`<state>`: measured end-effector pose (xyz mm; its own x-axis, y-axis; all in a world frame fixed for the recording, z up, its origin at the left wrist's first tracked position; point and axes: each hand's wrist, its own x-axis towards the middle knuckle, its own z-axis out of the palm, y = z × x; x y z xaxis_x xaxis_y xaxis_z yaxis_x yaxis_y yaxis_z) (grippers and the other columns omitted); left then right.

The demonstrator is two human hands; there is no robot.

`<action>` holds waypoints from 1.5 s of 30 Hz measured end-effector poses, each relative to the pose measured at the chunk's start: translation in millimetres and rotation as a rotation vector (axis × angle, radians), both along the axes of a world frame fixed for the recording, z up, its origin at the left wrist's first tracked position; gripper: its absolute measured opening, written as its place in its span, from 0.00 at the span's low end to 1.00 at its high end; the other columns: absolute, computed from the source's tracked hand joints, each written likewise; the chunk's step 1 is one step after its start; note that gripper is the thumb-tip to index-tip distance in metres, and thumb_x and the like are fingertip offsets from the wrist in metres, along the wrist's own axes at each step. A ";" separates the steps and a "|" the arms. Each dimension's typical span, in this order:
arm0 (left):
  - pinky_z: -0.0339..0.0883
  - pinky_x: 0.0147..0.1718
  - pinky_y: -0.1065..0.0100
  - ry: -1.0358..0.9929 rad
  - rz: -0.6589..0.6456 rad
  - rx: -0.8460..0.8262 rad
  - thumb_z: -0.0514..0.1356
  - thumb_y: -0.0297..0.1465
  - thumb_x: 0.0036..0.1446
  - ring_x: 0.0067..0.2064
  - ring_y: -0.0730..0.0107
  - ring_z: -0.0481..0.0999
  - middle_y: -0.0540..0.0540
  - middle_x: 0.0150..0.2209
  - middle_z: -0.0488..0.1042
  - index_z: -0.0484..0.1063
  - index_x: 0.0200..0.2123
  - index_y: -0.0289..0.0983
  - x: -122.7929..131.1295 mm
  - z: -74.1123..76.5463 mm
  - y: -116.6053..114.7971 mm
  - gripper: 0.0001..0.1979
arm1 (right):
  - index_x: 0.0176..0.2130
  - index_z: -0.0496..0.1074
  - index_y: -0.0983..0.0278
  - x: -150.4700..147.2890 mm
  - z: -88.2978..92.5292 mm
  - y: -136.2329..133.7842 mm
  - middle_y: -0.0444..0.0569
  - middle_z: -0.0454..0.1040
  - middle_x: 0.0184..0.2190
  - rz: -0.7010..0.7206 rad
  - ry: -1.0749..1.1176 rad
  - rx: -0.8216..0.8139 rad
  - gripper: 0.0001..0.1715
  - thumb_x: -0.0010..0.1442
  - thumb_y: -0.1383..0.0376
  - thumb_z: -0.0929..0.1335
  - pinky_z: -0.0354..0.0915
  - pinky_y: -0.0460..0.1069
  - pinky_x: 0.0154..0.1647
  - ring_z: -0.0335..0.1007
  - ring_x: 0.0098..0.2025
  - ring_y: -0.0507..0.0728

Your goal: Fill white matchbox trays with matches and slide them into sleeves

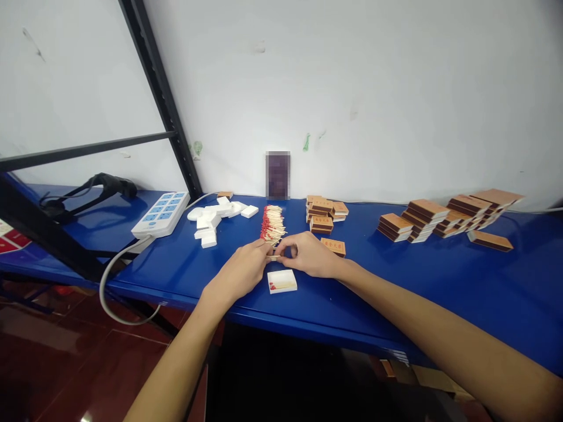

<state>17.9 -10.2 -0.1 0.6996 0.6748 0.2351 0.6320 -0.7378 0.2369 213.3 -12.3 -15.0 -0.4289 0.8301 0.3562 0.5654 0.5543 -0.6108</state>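
Note:
A pile of red-tipped matches (272, 224) lies on the blue table (440, 281). My left hand (240, 271) and my right hand (308, 255) meet at the pile's near end, fingers pinched together on a few matches (274, 256). Just in front of my hands sits an open white matchbox tray (282, 281) with a few matches in it. One brown matchbox sleeve (333, 247) lies flat right beside my right hand.
Empty white trays (220, 218) lie scattered to the left, next to a white power strip (161, 214) with its cable hanging off the edge. Stacks of brown matchboxes (324, 212) stand behind; a long row (444, 220) runs to the right. A black metal frame (167, 111) rises at left.

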 end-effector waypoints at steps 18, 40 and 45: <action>0.64 0.38 0.67 -0.119 -0.067 -0.071 0.53 0.25 0.63 0.39 0.65 0.73 0.46 0.39 0.74 0.69 0.41 0.38 -6.9 -2.4 7.5 0.07 | 0.30 0.76 0.66 0.0 -0.6 -1.6 0.38 0.65 0.18 -0.043 0.019 0.003 0.05 0.51 0.71 0.69 0.53 0.44 0.26 0.54 0.20 0.46; 0.65 0.42 0.62 0.015 -0.068 -0.053 0.45 0.25 0.65 0.42 0.61 0.71 0.42 0.41 0.69 0.62 0.41 0.36 -6.8 -6.2 2.7 0.08 | 0.30 0.72 0.65 0.2 -0.8 -0.1 0.37 0.63 0.19 -0.005 -0.042 0.028 0.02 0.53 0.71 0.68 0.53 0.44 0.29 0.55 0.22 0.47; 0.65 0.44 0.62 -0.047 -0.108 -0.095 0.45 0.26 0.65 0.43 0.62 0.70 0.43 0.42 0.70 0.62 0.41 0.38 -8.7 -7.4 4.6 0.08 | 0.30 0.71 0.65 -1.0 0.2 -2.3 0.37 0.63 0.19 0.001 -0.041 0.020 0.04 0.52 0.72 0.67 0.52 0.44 0.29 0.55 0.22 0.47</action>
